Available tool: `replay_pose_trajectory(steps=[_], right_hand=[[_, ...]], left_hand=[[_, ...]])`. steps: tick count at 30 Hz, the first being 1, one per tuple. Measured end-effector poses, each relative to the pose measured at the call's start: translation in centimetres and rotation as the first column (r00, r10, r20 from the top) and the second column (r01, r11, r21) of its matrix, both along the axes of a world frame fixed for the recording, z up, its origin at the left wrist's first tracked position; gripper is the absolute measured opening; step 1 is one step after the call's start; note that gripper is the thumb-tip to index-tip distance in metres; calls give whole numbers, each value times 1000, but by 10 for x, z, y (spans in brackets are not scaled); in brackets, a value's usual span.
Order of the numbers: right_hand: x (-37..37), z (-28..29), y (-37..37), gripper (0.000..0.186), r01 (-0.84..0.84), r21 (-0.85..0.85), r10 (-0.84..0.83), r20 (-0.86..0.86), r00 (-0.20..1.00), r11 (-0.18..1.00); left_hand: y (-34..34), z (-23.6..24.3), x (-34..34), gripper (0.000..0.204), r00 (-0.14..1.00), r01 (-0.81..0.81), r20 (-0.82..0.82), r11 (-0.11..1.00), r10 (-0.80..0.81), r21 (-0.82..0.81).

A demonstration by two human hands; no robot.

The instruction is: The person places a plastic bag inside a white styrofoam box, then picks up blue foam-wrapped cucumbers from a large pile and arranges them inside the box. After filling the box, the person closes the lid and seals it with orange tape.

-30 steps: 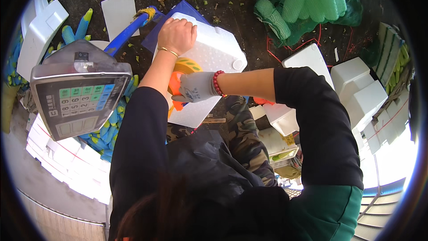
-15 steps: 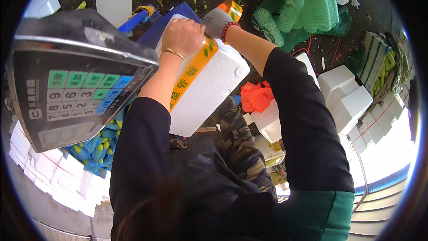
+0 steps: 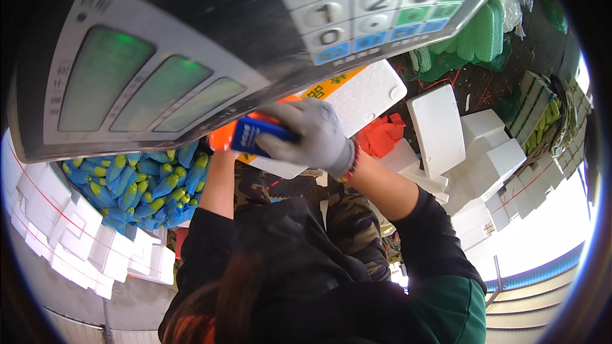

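Note:
My right hand (image 3: 315,137), in a grey glove with a red bead bracelet at the wrist, is closed around an orange and blue tape dispenser (image 3: 250,135). The dispenser is held over the near left part of a white foam box (image 3: 370,95). A strip of yellow-orange printed tape (image 3: 331,86) runs along that box. Only my left forearm (image 3: 218,181) and wrist area show; the hand itself is hidden behind the dispenser and the scale's display head (image 3: 255,44), which also covers the far left part of the box.
Left of my legs lies a pile of green produce in blue net sleeves (image 3: 143,181). A white foam lid (image 3: 438,129) and several foam boxes (image 3: 488,143) stand on the right, near red plastic (image 3: 381,135). Green netting (image 3: 475,41) lies at the far right.
My right hand has come nearer and turned, bringing the dispenser into sight. The scale head now looms larger across the top, my left hand has gone out of sight, and the view has shifted.

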State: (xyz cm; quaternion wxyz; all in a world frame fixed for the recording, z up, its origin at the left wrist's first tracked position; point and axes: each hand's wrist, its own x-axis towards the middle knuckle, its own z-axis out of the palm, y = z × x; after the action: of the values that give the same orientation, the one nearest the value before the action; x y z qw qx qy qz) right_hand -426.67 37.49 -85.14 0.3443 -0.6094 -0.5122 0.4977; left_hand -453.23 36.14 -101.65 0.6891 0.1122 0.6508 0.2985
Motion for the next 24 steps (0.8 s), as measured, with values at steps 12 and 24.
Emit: replay_pose_trajectory(steps=[12,24], right_hand=[[-49,15,-4,54,116,-547,57,290,955,829],[-57,-29,-39,53,205,-346,-54,401,915,915]], left_hand=[[102,-55,9,57,958,206,233,967,-169,-148],[35,-114,-3,78,707,625,-120,694,-697,-358]])
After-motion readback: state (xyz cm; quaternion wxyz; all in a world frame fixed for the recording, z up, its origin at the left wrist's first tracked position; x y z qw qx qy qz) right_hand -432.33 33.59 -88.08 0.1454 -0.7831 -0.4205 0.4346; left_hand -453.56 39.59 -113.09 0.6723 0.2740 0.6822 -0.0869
